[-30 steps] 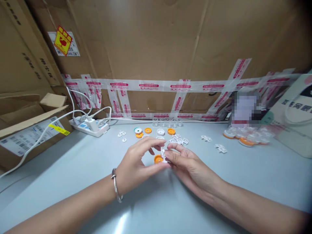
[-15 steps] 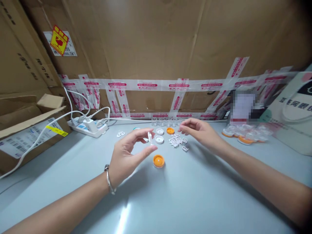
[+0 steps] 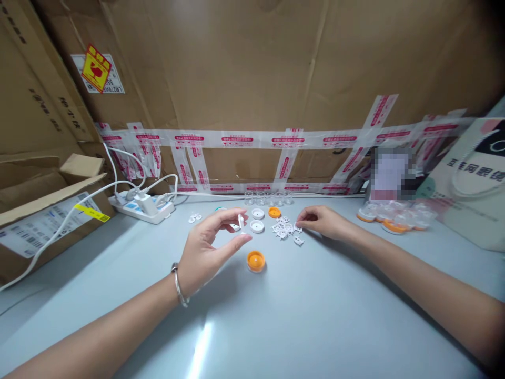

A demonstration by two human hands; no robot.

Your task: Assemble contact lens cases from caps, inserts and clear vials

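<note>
A small white plastic piece is pinched edge-on between the thumb and fingers of my left hand. My right hand reaches to the right edge of a pile of white plastic parts, its fingertips closed on one small notched white part. Another such part lies loose just below. Nearer to me stands an orange round cap with a clear rim under it. Behind the hands are two white round caps and a second orange cap.
Several clear cups line the table's back edge. Small white discs lie to the left, near a power strip with cables. An open cardboard box stands at far left. Clear and orange pieces cluster at the right.
My right hand has come down onto the edge of the white parts, its fingertips closing on one. The left hand stays nearly still, holding its white piece.
</note>
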